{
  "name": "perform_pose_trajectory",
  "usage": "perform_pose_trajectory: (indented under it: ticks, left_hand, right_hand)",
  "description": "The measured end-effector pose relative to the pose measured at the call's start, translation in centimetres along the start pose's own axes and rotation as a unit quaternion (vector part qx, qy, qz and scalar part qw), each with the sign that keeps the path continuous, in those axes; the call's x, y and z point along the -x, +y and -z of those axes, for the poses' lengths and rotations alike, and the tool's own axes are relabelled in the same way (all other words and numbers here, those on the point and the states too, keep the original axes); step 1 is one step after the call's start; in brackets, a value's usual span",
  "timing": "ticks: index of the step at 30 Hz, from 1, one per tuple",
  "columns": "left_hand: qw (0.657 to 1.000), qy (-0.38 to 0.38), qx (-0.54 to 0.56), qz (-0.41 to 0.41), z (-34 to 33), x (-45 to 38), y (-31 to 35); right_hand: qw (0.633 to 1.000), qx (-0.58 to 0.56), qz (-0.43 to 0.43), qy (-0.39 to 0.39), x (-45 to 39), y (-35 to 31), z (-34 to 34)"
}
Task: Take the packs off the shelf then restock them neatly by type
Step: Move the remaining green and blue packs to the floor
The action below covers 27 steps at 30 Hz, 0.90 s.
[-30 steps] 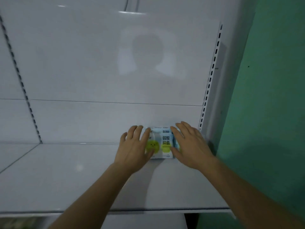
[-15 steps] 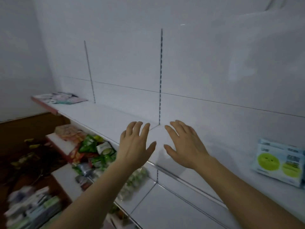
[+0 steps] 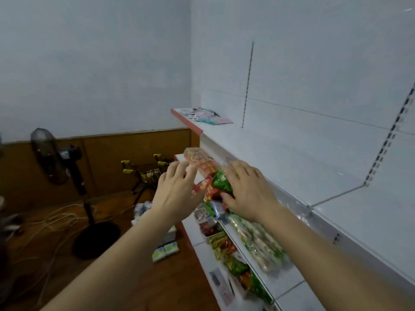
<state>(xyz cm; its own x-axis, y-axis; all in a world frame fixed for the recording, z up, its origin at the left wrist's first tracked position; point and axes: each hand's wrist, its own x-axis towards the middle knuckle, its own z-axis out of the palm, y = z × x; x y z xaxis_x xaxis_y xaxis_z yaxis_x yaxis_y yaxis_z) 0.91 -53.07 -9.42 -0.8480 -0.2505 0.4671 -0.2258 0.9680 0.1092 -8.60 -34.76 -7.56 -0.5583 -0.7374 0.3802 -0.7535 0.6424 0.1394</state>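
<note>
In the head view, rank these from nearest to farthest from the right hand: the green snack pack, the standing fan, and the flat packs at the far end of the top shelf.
From the right hand:
1. Green snack pack, just left of the fingers, on the middle shelf.
2. Flat packs, up at the top shelf's far end.
3. Standing fan, far left, on the floor.

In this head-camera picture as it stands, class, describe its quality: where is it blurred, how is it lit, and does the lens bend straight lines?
Head view: dim, cool, even light, no harsh glare on the white shelf; the snack packs lower right smear with blur; the left hand and right hand look soft-edged; the wide lens bows the slotted upright and shelf edges; the fan and floor sit in murky shadow.
</note>
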Motion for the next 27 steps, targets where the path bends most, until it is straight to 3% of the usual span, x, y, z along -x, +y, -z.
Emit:
perform_pose_trajectory:
  ticks: [11,27]
  left_hand:
    - [0.992,-0.092,-0.031,0.086,-8.8,-2.5,-13.6]
    - [0.961,-0.221,-0.043,0.162,-28.3,-17.9,-28.0]
  right_hand:
    - [0.991,-0.046,0.102,-0.068,-13.3,-6.8,-12.6]
    - [0.965,-0.094,0.124,-0.211,-35.5,-3.5,-36.4]
